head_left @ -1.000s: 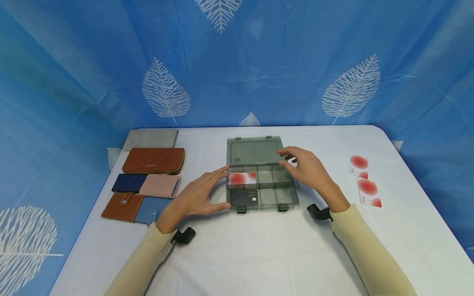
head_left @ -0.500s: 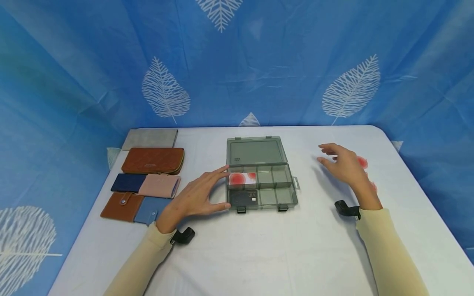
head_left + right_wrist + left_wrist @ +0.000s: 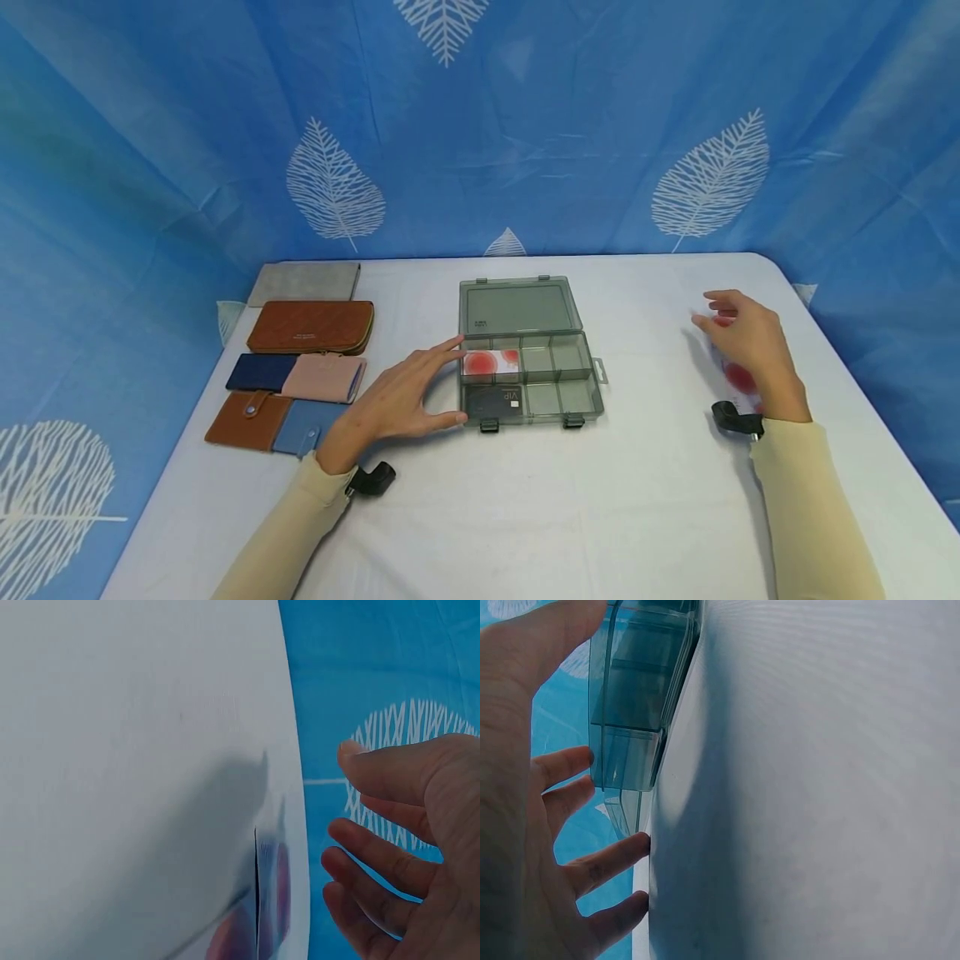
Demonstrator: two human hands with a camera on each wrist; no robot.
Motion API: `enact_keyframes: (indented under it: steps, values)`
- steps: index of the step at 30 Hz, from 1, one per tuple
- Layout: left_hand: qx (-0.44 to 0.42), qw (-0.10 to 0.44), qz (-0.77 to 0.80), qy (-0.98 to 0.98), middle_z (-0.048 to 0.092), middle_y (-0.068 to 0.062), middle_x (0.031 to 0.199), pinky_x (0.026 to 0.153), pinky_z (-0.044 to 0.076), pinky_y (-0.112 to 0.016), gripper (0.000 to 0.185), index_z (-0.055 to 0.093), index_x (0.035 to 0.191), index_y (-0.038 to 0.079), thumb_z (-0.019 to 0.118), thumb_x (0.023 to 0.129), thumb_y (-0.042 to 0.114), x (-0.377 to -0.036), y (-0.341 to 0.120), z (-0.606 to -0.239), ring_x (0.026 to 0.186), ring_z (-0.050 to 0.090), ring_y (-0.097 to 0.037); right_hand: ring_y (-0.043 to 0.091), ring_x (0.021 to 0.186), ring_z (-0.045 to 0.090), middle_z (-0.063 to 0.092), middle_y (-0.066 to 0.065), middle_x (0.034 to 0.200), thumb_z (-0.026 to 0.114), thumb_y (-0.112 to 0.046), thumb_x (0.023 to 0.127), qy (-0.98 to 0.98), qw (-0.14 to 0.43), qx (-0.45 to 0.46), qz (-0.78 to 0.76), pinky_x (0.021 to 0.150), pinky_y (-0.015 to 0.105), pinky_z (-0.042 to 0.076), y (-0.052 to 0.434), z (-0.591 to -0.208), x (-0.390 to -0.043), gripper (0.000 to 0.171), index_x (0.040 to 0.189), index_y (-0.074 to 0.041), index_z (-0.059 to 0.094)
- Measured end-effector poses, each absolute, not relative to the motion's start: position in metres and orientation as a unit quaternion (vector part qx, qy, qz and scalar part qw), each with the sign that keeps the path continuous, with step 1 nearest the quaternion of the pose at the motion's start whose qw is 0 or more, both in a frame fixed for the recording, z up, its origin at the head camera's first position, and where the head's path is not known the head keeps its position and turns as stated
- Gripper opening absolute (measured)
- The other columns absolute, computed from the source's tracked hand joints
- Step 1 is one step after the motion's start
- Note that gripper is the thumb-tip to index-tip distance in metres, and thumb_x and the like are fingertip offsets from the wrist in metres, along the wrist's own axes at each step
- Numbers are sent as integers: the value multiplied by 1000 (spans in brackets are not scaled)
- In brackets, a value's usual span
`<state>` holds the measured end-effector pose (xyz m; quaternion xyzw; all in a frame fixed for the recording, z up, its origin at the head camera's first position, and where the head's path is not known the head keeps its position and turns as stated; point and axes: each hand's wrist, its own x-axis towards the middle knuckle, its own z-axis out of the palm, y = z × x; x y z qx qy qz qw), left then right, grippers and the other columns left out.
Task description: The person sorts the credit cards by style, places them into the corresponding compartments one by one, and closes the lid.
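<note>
A grey translucent divided box (image 3: 575, 398) lies with its lid (image 3: 519, 307) folded back. A white card with red circles (image 3: 480, 362) sits in its back left part, and a black VIP card (image 3: 491, 402) in front of that. My left hand (image 3: 401, 396) touches the box's left side, thumb and fingers spread apart along the wall (image 3: 634, 697). Over at the right, my right hand (image 3: 753, 342) hovers above two red-and-white cards (image 3: 741, 379), partly covering them. Its fingers (image 3: 382, 859) are loosely bent with nothing between them.
At the left lie a grey wallet (image 3: 303, 283), a brown zip wallet (image 3: 311, 325), a navy one (image 3: 258, 371), a pink one (image 3: 322, 375), a brown snap wallet (image 3: 243, 421) and a blue one (image 3: 303, 423). A blue leaf-patterned curtain (image 3: 517, 125) hangs behind the white table.
My right hand has moved from beside the box lid rightward to above the two loose cards. The left hand stays at the box's left side.
</note>
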<state>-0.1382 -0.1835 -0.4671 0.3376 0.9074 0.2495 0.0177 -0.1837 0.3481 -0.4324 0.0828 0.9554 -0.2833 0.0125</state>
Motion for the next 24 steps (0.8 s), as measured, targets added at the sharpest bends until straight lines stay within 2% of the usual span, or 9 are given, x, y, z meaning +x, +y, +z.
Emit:
enact_keyframes:
  steps: [6,14,21,24]
  values:
    - [331,23,249,910,25,2,179,113,46,-65,97,41,167,17,78,90,63,-138,-184,-467,154,43,-33,60,137,40,42,40,154,75,-41,101,956,44,116,-267,105,78,43,366,-436,-181,88,166,0,33]
    - [329,22,251,910,24,4,179,113,45,-66,97,42,167,17,78,90,64,-138,-184,-469,155,43,-33,64,133,36,35,44,153,84,-46,93,958,84,118,-249,99,79,46,381,-438,-179,106,167,2,25]
    - [340,12,250,907,26,1,178,111,47,-65,97,42,167,17,77,90,65,-139,-184,-469,152,45,-33,64,127,39,37,44,146,84,-54,89,960,102,154,-210,91,77,49,388,-434,-173,114,164,9,24]
    - [341,11,249,907,27,0,178,111,47,-65,98,42,167,16,77,90,65,-139,-184,-469,152,46,-33,63,127,39,40,43,146,84,-52,89,954,119,175,-211,89,75,51,387,-431,-173,114,164,9,24]
